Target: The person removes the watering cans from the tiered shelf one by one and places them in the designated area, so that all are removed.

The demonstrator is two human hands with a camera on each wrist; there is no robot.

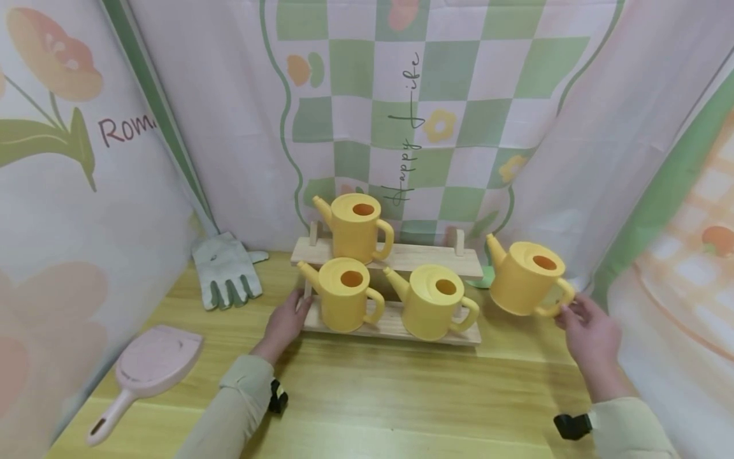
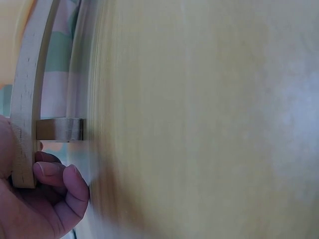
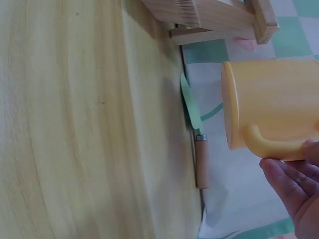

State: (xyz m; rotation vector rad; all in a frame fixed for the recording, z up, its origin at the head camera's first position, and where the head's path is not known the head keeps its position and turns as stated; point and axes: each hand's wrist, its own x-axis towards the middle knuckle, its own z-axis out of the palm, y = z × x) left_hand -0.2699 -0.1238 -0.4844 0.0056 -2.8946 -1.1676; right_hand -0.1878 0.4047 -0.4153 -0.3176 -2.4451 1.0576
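Right hand [image 1: 590, 331] seemingly under watering can [image 1: 524, 277] handle

Yellow watering can [image 1: 526, 278], tilted, airborne right of the two-tier wooden rack [image 1: 401, 258].

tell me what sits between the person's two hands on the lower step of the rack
In the head view, two yellow watering cans stand side by side on the wooden rack, between the left hand and the right hand.
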